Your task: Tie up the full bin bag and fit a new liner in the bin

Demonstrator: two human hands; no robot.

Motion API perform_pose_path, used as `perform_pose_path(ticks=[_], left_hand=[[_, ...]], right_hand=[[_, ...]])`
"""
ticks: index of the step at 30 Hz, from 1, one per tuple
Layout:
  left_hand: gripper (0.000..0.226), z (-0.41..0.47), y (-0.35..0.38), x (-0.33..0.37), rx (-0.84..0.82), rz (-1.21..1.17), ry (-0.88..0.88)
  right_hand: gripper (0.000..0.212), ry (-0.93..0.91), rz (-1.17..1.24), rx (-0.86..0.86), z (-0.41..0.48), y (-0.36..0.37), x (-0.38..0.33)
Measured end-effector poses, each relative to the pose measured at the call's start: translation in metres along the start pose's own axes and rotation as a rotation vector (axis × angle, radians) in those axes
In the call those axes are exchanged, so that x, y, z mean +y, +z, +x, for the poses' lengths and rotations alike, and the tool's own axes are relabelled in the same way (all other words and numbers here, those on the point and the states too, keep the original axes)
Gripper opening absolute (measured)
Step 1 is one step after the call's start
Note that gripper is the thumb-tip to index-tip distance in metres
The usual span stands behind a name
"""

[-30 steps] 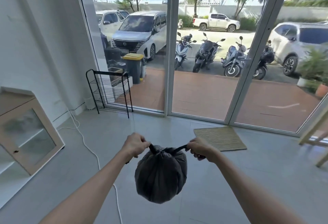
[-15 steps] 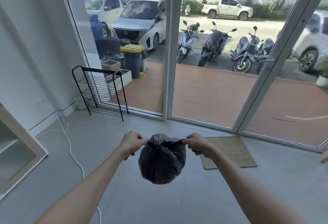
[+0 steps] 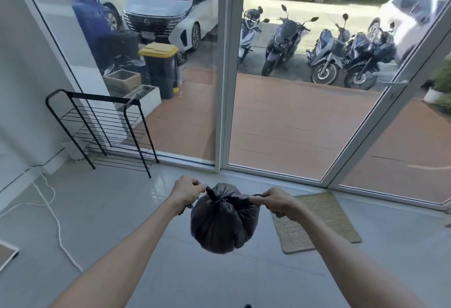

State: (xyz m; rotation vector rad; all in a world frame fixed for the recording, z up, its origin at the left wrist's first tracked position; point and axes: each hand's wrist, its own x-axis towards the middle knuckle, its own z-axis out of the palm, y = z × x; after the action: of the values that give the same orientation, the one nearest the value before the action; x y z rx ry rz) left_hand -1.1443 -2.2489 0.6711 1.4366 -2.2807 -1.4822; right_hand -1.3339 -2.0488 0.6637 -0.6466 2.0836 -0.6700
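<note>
Bin bag: we hold the full black bin bag (image 3: 223,219) in the air above the pale floor (image 3: 102,210), hanging between our two fists and just below them.
Long axis: the bag's bulk hangs straight down from its gathered neck; the two twisted ends of the neck run sideways, one toward each fist.
Pointing: the neck faces up and away from us, the rounded bottom down toward the floor.
Left hand: our left hand (image 3: 186,191) is curled into a fist, its fingers (image 3: 195,183) pinched on the left twisted end, right at the bag's top.
Right hand: our right hand (image 3: 278,201) is likewise closed, fingers (image 3: 267,198) clamped on the right end, which loops just above the knuckles.
Beyond the right fist: a woven mat (image 3: 322,224) lies on the floor, beneath and past it.
Beyond the left fist: a black wire rack (image 3: 102,124) stands well apart by the glass doors (image 3: 224,68); a white cord (image 3: 52,212) trails over the floor nearer us.
</note>
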Motion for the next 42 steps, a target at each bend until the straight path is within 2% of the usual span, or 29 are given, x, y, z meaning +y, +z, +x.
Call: perform_pose_path(ticks=[2,5,7,11,14,16,20,24,27,36,42], left_hand=[[0.023,0.04,0.0,0.006,-0.004,-0.022,-0.015],[0.023,0.093,0.005,0.013,-0.004,-0.033,-0.04],[0.024,0.135,0.014,0.014,-0.013,-0.044,-0.059],[0.027,0.209,0.029,0.012,-0.007,-0.085,-0.14],[0.029,0.271,0.043,-0.001,0.01,-0.125,-0.217],[0.028,0.308,0.051,-0.011,0.003,-0.148,-0.26],[0.026,0.372,0.061,-0.031,-0.024,-0.191,-0.35],[0.024,0.458,0.077,-0.061,-0.044,-0.185,-0.413],[0.023,0.491,0.083,-0.07,-0.008,-0.188,-0.431],[0.025,0.638,0.17,-0.167,0.031,-0.207,-0.529],[0.022,0.707,0.217,-0.221,0.028,-0.265,-0.505]], right_hand=[[0.048,0.028,0.003,-0.037,0.039,-0.011,-0.011],[0.075,0.065,0.019,-0.055,0.096,-0.021,-0.02],[0.078,0.074,0.066,-0.064,0.144,-0.025,-0.02],[0.071,0.137,0.132,-0.052,0.23,-0.025,-0.016],[0.045,0.19,0.185,-0.052,0.299,-0.02,-0.012],[0.038,0.214,0.235,-0.048,0.34,-0.015,-0.009],[0.039,0.284,0.277,-0.028,0.411,0.0,-0.004],[0.03,0.308,0.296,-0.014,0.495,0.018,0.001],[0.029,0.339,0.342,-0.029,0.524,0.022,-0.001],[0.021,0.378,0.318,-0.048,0.705,0.08,0.069],[0.015,0.339,0.331,-0.02,0.783,0.11,0.109]])
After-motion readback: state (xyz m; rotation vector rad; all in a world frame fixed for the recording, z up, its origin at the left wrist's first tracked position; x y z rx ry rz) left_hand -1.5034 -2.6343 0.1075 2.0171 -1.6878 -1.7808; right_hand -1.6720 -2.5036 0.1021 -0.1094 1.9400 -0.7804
